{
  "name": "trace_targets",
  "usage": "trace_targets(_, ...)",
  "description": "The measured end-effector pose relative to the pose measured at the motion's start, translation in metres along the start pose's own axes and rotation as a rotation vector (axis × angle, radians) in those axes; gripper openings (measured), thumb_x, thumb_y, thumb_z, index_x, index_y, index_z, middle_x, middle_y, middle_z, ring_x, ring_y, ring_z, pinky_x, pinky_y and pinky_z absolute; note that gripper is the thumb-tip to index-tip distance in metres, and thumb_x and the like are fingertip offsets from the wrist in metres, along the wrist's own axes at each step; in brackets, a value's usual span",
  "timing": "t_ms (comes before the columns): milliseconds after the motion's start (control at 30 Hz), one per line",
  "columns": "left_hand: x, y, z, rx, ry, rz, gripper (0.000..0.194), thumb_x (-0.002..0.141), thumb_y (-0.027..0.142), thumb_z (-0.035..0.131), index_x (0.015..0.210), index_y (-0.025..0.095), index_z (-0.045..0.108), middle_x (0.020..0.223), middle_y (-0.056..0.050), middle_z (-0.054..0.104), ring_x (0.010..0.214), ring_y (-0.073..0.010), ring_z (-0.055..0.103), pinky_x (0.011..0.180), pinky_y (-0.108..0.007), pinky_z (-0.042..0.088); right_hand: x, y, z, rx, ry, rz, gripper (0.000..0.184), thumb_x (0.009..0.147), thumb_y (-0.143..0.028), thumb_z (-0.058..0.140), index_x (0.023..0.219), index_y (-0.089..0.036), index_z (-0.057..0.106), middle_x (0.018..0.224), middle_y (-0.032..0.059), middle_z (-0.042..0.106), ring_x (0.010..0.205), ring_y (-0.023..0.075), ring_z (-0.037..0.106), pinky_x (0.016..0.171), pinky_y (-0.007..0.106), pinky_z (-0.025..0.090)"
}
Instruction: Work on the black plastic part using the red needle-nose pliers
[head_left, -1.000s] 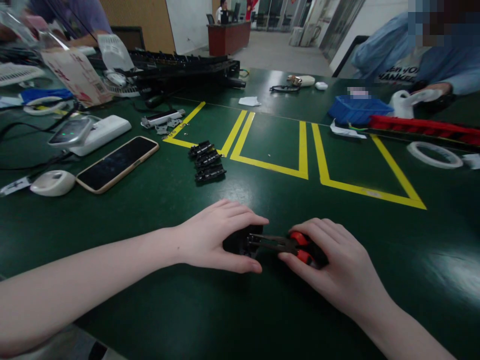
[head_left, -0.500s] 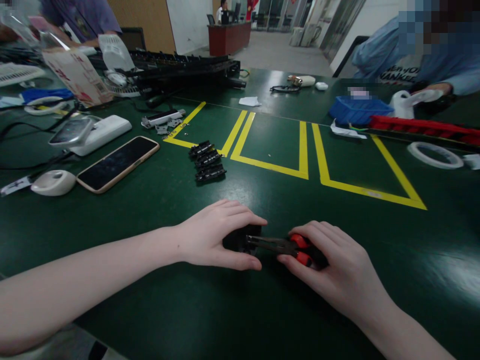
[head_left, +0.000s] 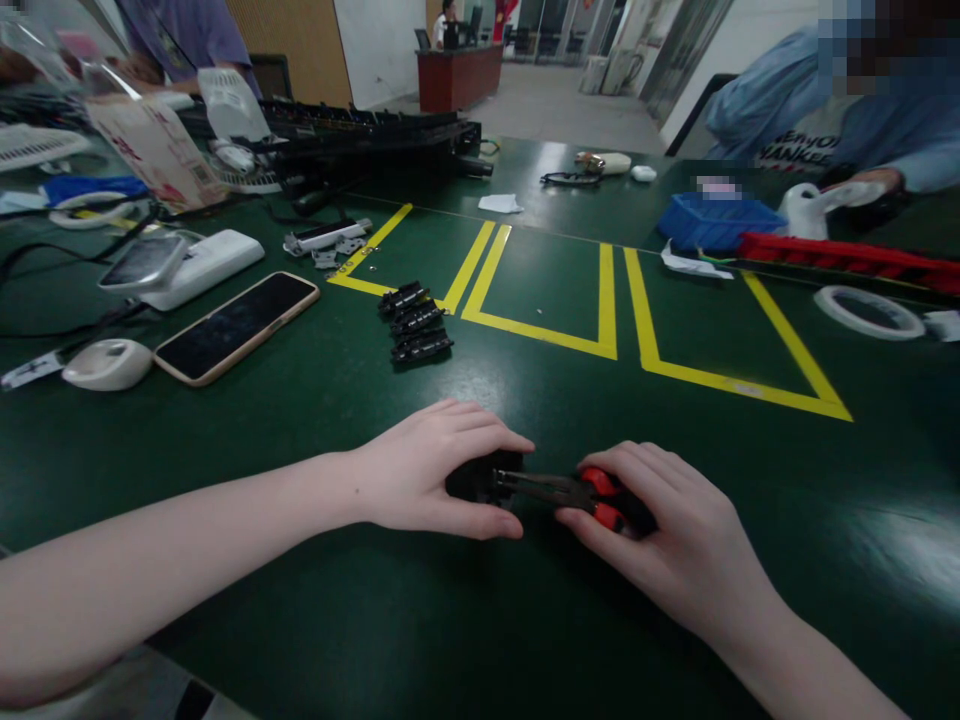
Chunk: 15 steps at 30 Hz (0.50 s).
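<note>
My left hand (head_left: 442,465) is closed around a small black part (head_left: 476,480), thumb on the near side and fingers on the far side. Much of that part is hidden by the hand. In my right hand (head_left: 667,520) are long-nose pliers (head_left: 551,488) with red and black handles. Their dark jaws point left, and the tips meet the right end of the black part. Whether the jaws pinch anything there I cannot tell. Beyond my left hand, several similar black plastic parts (head_left: 420,330) lie in a row on the green table (head_left: 360,620).
Yellow tape outlines (head_left: 540,338) mark the table ahead. To the left are a phone (head_left: 238,328), a cream mouse-shaped object (head_left: 109,365) and a white power bank (head_left: 206,268). A blue basket (head_left: 716,222), a tape roll (head_left: 868,311) and a co-worker's sleeve (head_left: 772,100) are at the right.
The pliers and my right hand have shifted very slightly, with the tips staying at the black part. My left hand keeps its hold almost unmoved.
</note>
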<state>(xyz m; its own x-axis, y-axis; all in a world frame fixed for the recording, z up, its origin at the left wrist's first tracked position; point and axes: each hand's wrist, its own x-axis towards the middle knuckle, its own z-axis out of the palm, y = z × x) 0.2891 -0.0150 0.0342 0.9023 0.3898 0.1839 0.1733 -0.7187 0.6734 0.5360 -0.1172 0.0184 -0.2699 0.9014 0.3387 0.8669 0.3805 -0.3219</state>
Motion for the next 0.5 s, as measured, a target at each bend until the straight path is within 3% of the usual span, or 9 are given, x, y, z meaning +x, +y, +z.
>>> trace_targets(500, -0.0014, 0.0008, 0.0006, -0.012, 0.016, -0.003, 0.057, 0.085, 0.051, 0.069, 0.128, 0.014, 0.057, 0.117, -0.008, 0.067, 0.106, -0.023, 0.06, 0.091, -0.035, 0.041, 0.0001, 0.0001, 0.0002, 0.03, -0.011, 0.027, 0.033, 0.088, -0.053, 0.057, 0.093, -0.021, 0.062, 0.083, 0.0053, 0.065, 0.071, 0.0179, 0.058, 0.058, 0.03, 0.046)
